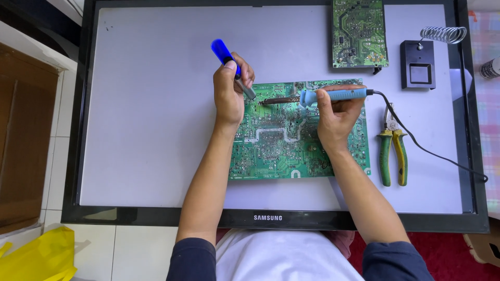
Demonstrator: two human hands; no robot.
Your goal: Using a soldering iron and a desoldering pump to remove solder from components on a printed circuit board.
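A green circuit board point(276, 151) lies solder side up on a flat white screen panel point(151, 119). My left hand point(229, 91) grips a blue and silver desoldering pump point(230, 63), its tip pointing down at the board's upper left. My right hand point(336, 112) holds a blue-handled soldering iron point(333, 95), laid nearly level, its dark tip reaching left toward the pump tip. Both tool tips meet near the board's top edge. A black cord point(416, 143) runs from the iron to the right.
A second, smaller green circuit board point(359, 34) lies at the top. A black soldering iron stand point(417, 65) with a coiled wire holder sits right of it. Green and yellow pliers point(393, 151) lie right of the main board. The panel's black frame point(73, 156) rests on a tiled floor.
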